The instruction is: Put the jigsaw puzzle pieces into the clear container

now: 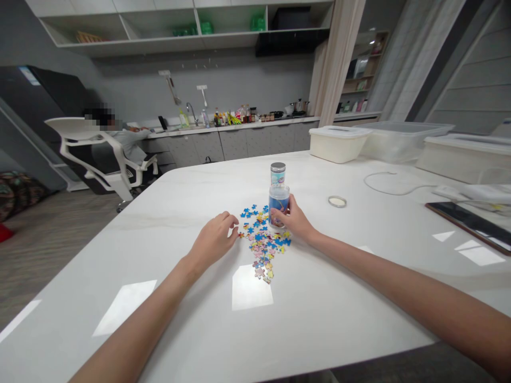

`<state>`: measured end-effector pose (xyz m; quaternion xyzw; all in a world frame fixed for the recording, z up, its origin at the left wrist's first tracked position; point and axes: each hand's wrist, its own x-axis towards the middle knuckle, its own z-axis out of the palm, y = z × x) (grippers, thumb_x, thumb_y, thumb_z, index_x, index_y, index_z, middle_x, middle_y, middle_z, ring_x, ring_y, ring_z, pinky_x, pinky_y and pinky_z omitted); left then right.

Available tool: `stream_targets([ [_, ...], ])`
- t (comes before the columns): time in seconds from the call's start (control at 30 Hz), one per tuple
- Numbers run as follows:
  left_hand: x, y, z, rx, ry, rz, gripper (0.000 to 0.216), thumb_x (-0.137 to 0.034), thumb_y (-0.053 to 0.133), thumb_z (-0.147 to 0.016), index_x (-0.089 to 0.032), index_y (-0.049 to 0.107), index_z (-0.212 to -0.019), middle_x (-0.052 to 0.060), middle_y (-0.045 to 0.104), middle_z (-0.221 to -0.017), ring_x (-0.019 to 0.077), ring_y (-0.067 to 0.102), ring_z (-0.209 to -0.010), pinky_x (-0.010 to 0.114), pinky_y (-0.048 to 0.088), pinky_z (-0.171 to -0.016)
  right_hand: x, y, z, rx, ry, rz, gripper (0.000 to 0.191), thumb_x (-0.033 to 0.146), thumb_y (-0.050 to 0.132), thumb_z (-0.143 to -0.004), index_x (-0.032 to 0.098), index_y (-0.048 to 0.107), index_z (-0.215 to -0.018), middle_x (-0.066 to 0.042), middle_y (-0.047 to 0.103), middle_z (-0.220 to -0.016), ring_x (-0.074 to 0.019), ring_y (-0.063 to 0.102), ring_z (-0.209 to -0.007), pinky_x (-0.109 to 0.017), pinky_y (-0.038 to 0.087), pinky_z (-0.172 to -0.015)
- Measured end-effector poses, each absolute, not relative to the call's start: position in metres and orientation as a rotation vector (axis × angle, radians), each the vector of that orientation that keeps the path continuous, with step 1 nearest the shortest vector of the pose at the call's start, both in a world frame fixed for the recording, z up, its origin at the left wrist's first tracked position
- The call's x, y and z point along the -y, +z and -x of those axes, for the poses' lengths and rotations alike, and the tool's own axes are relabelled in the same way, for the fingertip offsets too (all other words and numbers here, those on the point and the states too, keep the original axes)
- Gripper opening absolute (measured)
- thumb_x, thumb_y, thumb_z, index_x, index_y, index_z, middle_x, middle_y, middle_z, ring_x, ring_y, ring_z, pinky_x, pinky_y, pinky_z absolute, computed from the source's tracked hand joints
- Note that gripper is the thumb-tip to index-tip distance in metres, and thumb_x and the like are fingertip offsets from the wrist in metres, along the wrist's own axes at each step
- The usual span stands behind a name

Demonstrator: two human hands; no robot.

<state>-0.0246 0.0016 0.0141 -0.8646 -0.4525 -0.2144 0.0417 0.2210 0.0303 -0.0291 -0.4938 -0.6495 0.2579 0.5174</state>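
Note:
My right hand [297, 221] is wrapped round a clear jar [279, 205] with a blue printed picture, standing upright among the jigsaw pieces. Several colourful jigsaw pieces [261, 247], blue, yellow and pink, lie scattered in front of the jar and to its left. At the left edge of that pile is my left hand [215, 234], its thumb and fingers curved but apart, with nothing seen between them. Just behind the held jar stands a second jar [278, 173] with a silver lid. Off to the right, a round silver-rimmed lid [337, 201] lies flat.
Lidded plastic boxes [339, 143] and a clear bin [399, 141] stand at the back right of the white table [191, 330]. A cable [383, 189] and a phone [471, 226] lie at the right. Beyond the table, a person sits in a white-framed chair [88, 149] by a kitchen counter.

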Motion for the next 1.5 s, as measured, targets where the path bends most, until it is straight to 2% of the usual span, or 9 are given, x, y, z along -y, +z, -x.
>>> stream_targets([
  [0.1,-0.004,0.011,0.029,1.522,-0.391,2.677,0.016,-0.025,0.048,-0.090,-0.017,0.062,-0.088,0.005,0.063,-0.087,0.0177,0.061,-0.073,0.030,0.047,-0.065,-0.041,-0.035,-0.224,1.449,0.682,1.215,0.043,0.050,0.067,-0.072,0.021,0.049,-0.097,0.002,0.056,-0.078,-0.0155,0.051,-0.069,-0.031,0.044,-0.067],
  [0.2,-0.002,0.011,0.027,1.524,-0.289,2.732,0.022,-0.030,0.048,-0.091,-0.017,0.066,-0.094,0.007,0.064,-0.092,0.0186,0.063,-0.076,0.031,0.047,-0.069,-0.043,-0.038,-0.224,1.420,0.682,1.217,0.044,0.050,0.069,-0.069,0.021,0.049,-0.096,0.003,0.054,-0.079,-0.0147,0.048,-0.068,-0.030,0.042,-0.067],
  [0.33,0.000,0.009,0.022,1.526,-0.256,2.792,0.022,-0.025,0.046,-0.091,-0.018,0.066,-0.096,0.007,0.062,-0.094,0.0195,0.063,-0.080,0.032,0.048,-0.072,-0.042,-0.036,-0.223,1.341,0.659,1.251,0.042,0.048,0.068,-0.069,0.022,0.048,-0.095,0.004,0.052,-0.075,-0.0148,0.045,-0.066,-0.029,0.040,-0.063],
  [0.6,0.002,0.006,0.020,1.522,-0.378,2.844,0.009,-0.019,0.045,-0.083,-0.018,0.053,-0.086,0.007,0.058,-0.094,0.0192,0.059,-0.083,0.033,0.048,-0.078,-0.041,-0.035,-0.223,1.314,0.678,1.265,0.039,0.044,0.067,-0.067,0.021,0.049,-0.093,0.004,0.051,-0.073,-0.0148,0.045,-0.064,-0.029,0.039,-0.061],
  [0.83,0.007,0.011,0.017,1.661,-0.320,2.837,0.006,-0.017,0.043,-0.079,-0.022,0.041,-0.080,0.000,0.055,-0.073,0.0162,0.049,-0.062,0.028,0.035,-0.056,-0.042,-0.037,-0.223,1.318,0.678,1.240,0.036,0.041,0.066,-0.067,0.022,0.047,-0.092,0.004,0.052,-0.075,-0.0151,0.047,-0.067,-0.029,0.040,-0.063],
  [1.0,0.004,0.009,0.017,1.625,-0.313,2.849,0.007,-0.017,0.044,-0.082,-0.022,0.045,-0.086,0.000,0.059,-0.074,0.0156,0.052,-0.061,0.027,0.034,-0.055,-0.042,-0.036,-0.222,1.337,0.689,1.228,0.037,0.037,0.063,-0.068,0.022,0.046,-0.096,0.003,0.054,-0.079,-0.0152,0.049,-0.069,-0.029,0.041,-0.065],
  [1.2,-0.001,0.008,0.020,1.358,-0.638,2.839,0.008,-0.022,0.047,-0.089,-0.021,0.053,-0.082,0.002,0.064,-0.080,0.0173,0.060,-0.073,0.029,0.044,-0.066,-0.031,-0.027,-0.219,1.450,0.595,1.233,0.049,0.030,0.061,-0.068,0.022,0.042,-0.112,0.001,0.058,-0.085,-0.0178,0.054,-0.072,-0.032,0.045,-0.070],
  [1.37,0.006,0.016,0.016,1.133,-1.078,2.737,0.016,-0.018,0.042,-0.095,-0.020,0.056,-0.088,0.003,0.063,-0.092,0.0149,0.062,-0.084,0.028,0.050,-0.076,-0.017,-0.023,-0.215,1.739,0.374,1.075,0.058,0.021,0.059,-0.070,0.022,0.039,-0.124,-0.009,0.059,-0.115,-0.0251,0.058,-0.102,-0.040,0.046,-0.090],
  [1.5,0.012,0.020,0.010,1.024,-1.225,2.585,0.015,-0.016,0.042,-0.097,-0.020,0.056,-0.093,0.003,0.060,-0.094,0.0136,0.061,-0.085,0.025,0.049,-0.076,-0.011,-0.023,-0.212,1.925,0.219,0.983,0.060,0.015,0.060,-0.068,0.021,0.041,-0.125,-0.011,0.059,-0.118,-0.0273,0.057,-0.109,-0.044,0.044,-0.097],
])
